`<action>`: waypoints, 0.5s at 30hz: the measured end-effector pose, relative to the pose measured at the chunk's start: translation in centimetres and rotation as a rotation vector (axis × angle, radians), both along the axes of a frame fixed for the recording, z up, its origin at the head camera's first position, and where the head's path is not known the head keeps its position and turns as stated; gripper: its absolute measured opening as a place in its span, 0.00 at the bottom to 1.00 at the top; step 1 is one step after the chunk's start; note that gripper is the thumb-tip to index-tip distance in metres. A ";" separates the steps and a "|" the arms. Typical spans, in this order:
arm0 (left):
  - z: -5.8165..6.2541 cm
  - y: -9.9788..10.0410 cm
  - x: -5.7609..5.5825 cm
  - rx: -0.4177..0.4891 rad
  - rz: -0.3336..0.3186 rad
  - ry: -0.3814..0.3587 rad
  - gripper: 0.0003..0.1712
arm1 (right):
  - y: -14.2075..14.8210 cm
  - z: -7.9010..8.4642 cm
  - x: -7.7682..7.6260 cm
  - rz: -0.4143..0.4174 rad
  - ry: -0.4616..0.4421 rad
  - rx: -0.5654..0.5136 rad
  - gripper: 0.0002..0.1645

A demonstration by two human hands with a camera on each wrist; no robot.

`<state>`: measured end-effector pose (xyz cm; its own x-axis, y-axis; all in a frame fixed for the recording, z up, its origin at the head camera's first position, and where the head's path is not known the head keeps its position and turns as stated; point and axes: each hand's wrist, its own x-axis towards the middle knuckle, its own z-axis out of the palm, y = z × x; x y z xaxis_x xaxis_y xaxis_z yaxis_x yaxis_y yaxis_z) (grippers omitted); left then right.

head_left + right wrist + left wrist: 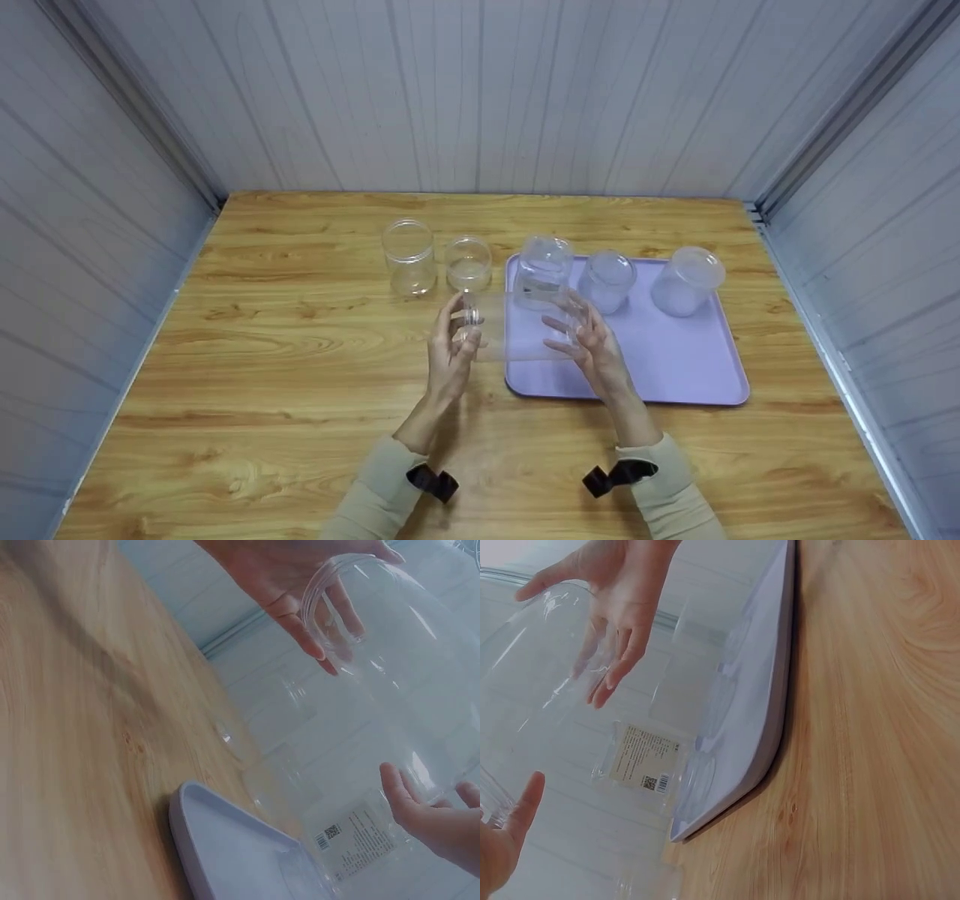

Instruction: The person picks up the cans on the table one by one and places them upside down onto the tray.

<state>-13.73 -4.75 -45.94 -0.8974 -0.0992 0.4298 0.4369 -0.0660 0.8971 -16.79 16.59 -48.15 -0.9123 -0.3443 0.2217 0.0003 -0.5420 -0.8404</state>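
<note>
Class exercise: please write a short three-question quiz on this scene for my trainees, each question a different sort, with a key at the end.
1. Multiple choice: how is the clear cylindrical jar held?
A) upright, by one hand alone
B) on its side, with the left hand at one end and the right hand at the other
C) upside down, by one hand alone
2. True or false: the left hand is at the end with the ridged rim.
3. Count: how many other jars stand on the lilac tray?

Key
1. B
2. True
3. Three: left jar, middle jar and right jar
</note>
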 end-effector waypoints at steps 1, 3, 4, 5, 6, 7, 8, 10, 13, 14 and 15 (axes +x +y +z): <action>0.0 0.0 0.0 -0.001 -0.007 -0.003 0.34 | 0.0 0.0 0.1 -0.010 -0.003 -0.006 0.51; 0.0 0.0 -0.1 -0.003 -0.019 -0.009 0.34 | 0.0 0.0 0.2 -0.030 -0.013 -0.013 0.49; 0.0 0.0 -0.1 -0.006 -0.025 -0.010 0.35 | 0.0 0.0 0.3 -0.039 -0.018 -0.017 0.48; 0.0 0.0 -0.2 -0.010 -0.030 -0.011 0.35 | -0.1 0.0 0.3 -0.047 -0.020 -0.020 0.48; 0.0 0.0 -0.2 -0.019 -0.030 -0.010 0.35 | -0.1 0.0 0.4 -0.053 -0.019 -0.022 0.47; 0.0 0.0 -0.2 -0.030 -0.029 -0.009 0.35 | -0.1 0.1 0.5 -0.061 -0.021 -0.021 0.46; 0.0 0.0 -0.3 -0.042 -0.029 -0.011 0.36 | -0.1 0.1 0.5 -0.070 -0.019 -0.019 0.45; 0.1 0.0 -0.3 -0.062 -0.035 -0.009 0.36 | 0.0 0.1 0.5 -0.087 -0.007 -0.020 0.44; 0.3 -0.1 -0.4 -0.084 -0.055 -0.018 0.36 | 0.2 -0.7 0.2 -0.119 0.036 -0.021 0.42; 0.4 -0.2 -0.5 -0.092 -0.067 -0.024 0.35 | 0.3 -1.0 0.1 -0.128 0.047 -0.032 0.42; 0.4 -0.2 -0.5 -0.098 -0.080 -0.030 0.35 | 0.7 -2.1 -0.5 -0.136 0.066 -0.034 0.40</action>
